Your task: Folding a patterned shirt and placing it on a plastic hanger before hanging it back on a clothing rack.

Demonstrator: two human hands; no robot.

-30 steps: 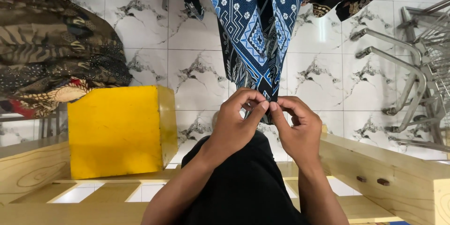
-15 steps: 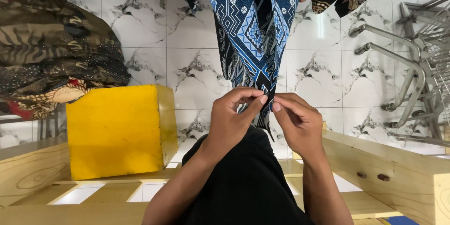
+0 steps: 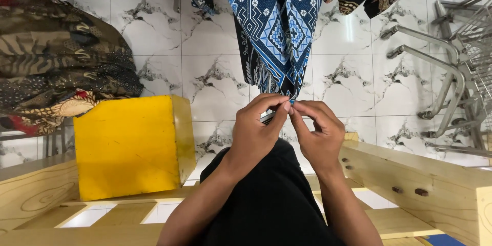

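Between both pinched hands, left hand (image 3: 256,130) and right hand (image 3: 318,136) grip the lower tip of the hanging blue patterned cloth (image 3: 277,31) (fingers closed on it). Beyond, risk: a hard pull could drag it off its support.

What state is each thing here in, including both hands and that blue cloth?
Blue patterned cloth: hanging, bunched, lower tip pinched.
Left hand: fingers closed on the cloth tip.
Right hand: fingertips pinching the same tip.
Yellow box: upright on the wooden frame.
Brown patterned fabrics: folded, stacked.
Metal rack: standing on the tiled floor.
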